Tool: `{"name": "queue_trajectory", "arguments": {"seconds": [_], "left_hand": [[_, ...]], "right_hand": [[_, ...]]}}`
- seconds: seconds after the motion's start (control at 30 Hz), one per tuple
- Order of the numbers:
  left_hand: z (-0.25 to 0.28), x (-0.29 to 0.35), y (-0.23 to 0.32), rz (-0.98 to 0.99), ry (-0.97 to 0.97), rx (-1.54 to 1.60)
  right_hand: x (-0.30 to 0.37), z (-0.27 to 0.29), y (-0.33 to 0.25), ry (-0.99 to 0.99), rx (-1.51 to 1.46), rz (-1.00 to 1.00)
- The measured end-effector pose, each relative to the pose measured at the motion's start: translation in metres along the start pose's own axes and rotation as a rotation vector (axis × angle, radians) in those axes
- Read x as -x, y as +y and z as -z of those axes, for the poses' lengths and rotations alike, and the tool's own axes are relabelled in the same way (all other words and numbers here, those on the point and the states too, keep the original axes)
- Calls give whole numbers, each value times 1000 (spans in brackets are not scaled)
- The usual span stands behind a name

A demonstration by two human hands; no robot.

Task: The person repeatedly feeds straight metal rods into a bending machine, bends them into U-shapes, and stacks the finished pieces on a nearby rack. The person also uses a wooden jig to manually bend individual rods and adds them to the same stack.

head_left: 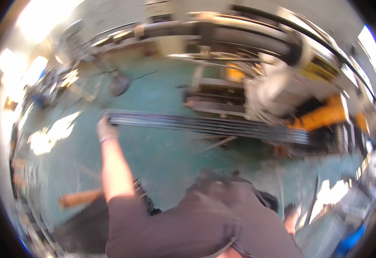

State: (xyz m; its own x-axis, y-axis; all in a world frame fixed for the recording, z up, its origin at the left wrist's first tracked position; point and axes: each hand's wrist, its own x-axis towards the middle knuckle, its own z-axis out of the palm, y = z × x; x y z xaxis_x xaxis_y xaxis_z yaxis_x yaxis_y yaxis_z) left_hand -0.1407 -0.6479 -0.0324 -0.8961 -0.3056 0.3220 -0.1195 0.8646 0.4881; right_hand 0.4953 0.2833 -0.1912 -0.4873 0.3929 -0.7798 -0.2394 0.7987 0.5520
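Observation:
My left hand (pixel 106 129), in a pale glove, is closed around the left end of a bundle of long, thin, dark metal bars (pixel 188 123). The bars lie side by side and stretch across the view to the right, slanting slightly down, with their far end close to the machine. My left arm is stretched out forward. Low on the right, a bit of my right arm (pixel 291 222) shows beside my body; its fingers are too blurred and hidden to make out.
Large machinery with a long horizontal roller (pixel 250 36) stands ahead and right, with an orange part (pixel 323 115) low on it. A round dark base (pixel 120 84) stands on the green floor (pixel 153 92). At lower left lies a brown roll-like object (pixel 80 198). Motion blurs much.

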Motion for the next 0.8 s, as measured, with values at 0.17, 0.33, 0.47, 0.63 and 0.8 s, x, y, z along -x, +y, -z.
{"name": "queue_trajectory", "arguments": {"seconds": [0.17, 0.33, 0.47, 0.63, 0.8], "left_hand": [[13, -18, -49, 546, -131, 1462], [23, -7, -2, 545, -175, 1391], [30, -1, 8, 532, -156, 1376], [12, 32, 14, 766, 119, 1624], [-71, 134, 92, 1124, 89, 1599]], "right_hand": [[16, 147, 20, -145, -17, 118], [-5, 164, 22, 202, -3103, -769], [-14, 206, 39, 316, -2886, -787], [-31, 243, 74, 365, -2675, -602], [-97, 180, 100, 219, -2633, -502]]}}
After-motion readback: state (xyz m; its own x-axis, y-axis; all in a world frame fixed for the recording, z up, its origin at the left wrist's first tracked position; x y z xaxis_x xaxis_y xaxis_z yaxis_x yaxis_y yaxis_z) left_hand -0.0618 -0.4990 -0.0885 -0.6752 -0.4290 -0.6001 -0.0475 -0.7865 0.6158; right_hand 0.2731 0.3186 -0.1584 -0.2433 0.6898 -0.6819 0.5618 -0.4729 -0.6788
